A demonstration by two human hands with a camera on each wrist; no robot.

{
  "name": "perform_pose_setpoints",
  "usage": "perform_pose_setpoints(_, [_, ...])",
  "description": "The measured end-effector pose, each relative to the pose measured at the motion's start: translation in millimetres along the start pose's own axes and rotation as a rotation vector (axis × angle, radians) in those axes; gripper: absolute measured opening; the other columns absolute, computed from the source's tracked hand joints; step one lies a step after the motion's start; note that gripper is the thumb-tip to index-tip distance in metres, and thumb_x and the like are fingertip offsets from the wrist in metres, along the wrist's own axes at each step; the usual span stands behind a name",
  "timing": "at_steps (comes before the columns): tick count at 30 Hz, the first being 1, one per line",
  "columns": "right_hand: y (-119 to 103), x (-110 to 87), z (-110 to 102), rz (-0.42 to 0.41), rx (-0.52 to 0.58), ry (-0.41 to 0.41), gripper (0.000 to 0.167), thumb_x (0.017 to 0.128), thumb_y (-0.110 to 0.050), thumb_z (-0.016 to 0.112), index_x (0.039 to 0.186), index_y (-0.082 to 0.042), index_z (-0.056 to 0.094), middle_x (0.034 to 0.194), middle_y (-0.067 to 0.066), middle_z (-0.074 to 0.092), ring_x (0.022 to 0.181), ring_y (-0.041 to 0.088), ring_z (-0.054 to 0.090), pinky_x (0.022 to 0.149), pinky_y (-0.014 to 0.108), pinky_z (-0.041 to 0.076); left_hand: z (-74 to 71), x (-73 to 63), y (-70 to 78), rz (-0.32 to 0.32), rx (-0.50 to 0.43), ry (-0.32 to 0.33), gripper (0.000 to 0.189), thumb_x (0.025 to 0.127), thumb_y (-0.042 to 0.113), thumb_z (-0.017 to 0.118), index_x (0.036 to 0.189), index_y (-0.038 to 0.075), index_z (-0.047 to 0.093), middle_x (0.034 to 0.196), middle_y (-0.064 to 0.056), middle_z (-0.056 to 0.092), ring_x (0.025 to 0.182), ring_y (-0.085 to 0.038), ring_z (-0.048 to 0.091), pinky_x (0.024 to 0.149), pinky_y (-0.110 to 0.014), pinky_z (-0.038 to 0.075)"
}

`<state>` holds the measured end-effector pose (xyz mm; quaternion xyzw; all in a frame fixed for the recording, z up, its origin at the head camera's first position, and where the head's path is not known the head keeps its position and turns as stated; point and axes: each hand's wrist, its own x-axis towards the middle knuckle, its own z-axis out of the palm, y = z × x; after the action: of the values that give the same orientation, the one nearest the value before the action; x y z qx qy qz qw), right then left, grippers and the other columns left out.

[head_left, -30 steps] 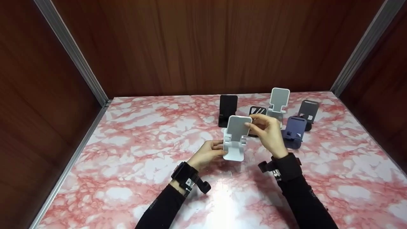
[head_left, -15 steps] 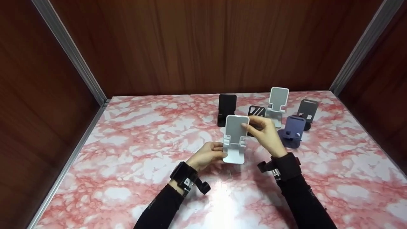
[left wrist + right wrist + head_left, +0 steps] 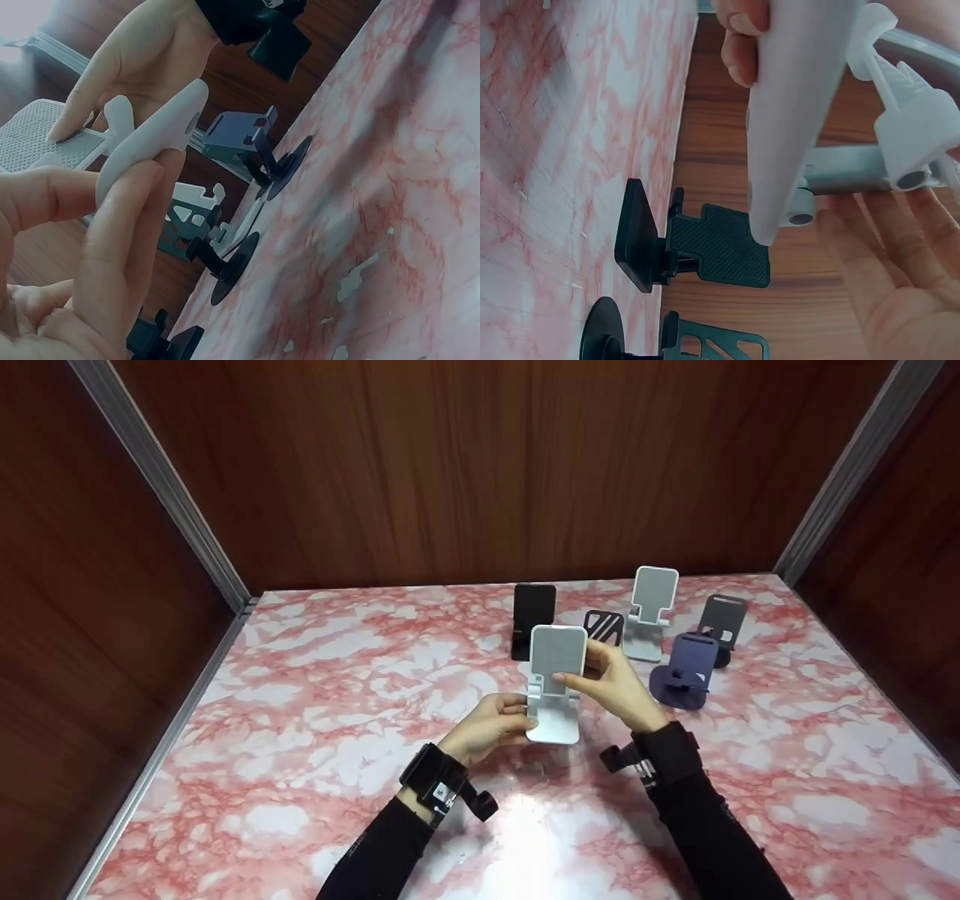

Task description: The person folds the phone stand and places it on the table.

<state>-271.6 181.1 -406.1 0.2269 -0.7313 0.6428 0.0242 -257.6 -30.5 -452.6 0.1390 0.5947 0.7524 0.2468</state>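
Observation:
A white phone stand (image 3: 553,721) with a grey pad on its panel is held up over the marbled table, facing the head camera. My left hand (image 3: 486,726) pinches the left edge of its base, thumb in front and fingers behind. On the other side my right hand (image 3: 616,684) grips the panel, with the thumb across the grey pad and the fingers behind it. The left wrist view shows the rounded base (image 3: 154,139) between my left fingertips. In the right wrist view, my right fingers (image 3: 885,247) lie behind the stand near its hinge.
Behind the hands stand a black phone stand (image 3: 534,611), a dark slotted stand (image 3: 604,624) and another white stand (image 3: 654,592). Farther right are a purple stand (image 3: 691,664) and a dark grey one (image 3: 724,615). Wood-grain walls (image 3: 480,472) enclose the table.
My right hand has slid down the panel, its thumb going from the upper right edge to the pad's lower part. The held stand has turned straighter towards the head camera. My left hand keeps its grip.

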Motion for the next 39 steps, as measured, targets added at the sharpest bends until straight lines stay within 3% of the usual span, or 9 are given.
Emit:
perform_pose_setpoints(13, [-0.4,-0.3,1.6,-0.069,-0.019,0.038,0.041,0.082,0.009,0.072,0.120,0.013,0.058,0.107,0.024,0.066,0.091,0.019,0.068,0.080,0.029,0.057,3.6,-3.2,3.5,0.001,-0.017,-0.002,0.043,0.088,-0.009,0.055,0.129,-0.018,0.046,0.113,-0.019,0.064,0.092,-0.023,0.066,0.081,-0.030,0.057])
perform_pose_setpoints(19, [-2.6,-0.1,2.7,-0.064,-0.055,0.049,0.041,0.082,0.011,0.071,0.120,0.014,0.058,0.106,0.025,0.066,0.087,0.016,0.067,0.077,0.027,0.057,3.8,-3.0,3.2,0.006,-0.013,-0.001,0.043,0.088,-0.010,0.055,0.130,-0.018,0.046,0.116,-0.023,0.063,0.095,-0.024,0.065,0.082,-0.032,0.056])
perform_pose_setpoints(26, [-21.5,-4.3,7.9,-0.070,-0.124,0.062,0.040,0.080,0.015,0.070,0.118,0.018,0.057,0.103,0.028,0.066,0.084,0.012,0.066,0.074,0.026,0.057,3.9,-1.4,1.5,0.010,0.005,0.004,0.042,0.089,-0.011,0.054,0.130,-0.018,0.045,0.120,-0.026,0.060,0.098,-0.026,0.065,0.087,-0.035,0.055])
perform_pose_setpoints(29, [-30.6,-6.8,10.6,-0.084,-0.157,0.083,0.038,0.079,0.015,0.071,0.114,0.018,0.058,0.100,0.026,0.067,0.083,0.011,0.065,0.074,0.026,0.056,4.1,-1.0,1.2,0.006,0.011,0.004,0.043,0.089,-0.011,0.054,0.130,-0.018,0.045,0.121,-0.027,0.060,0.097,-0.025,0.065,0.086,-0.035,0.055])
perform_pose_setpoints(39, [-28.0,-6.5,11.5,-0.146,-0.188,0.160,0.035,0.075,0.017,0.073,0.108,0.017,0.063,0.095,0.027,0.068,0.081,0.014,0.066,0.071,0.023,0.057,6.1,-1.1,1.4,0.010,0.016,0.002,0.043,0.088,-0.011,0.054,0.130,-0.019,0.046,0.119,-0.025,0.062,0.091,-0.020,0.065,0.083,-0.032,0.056])
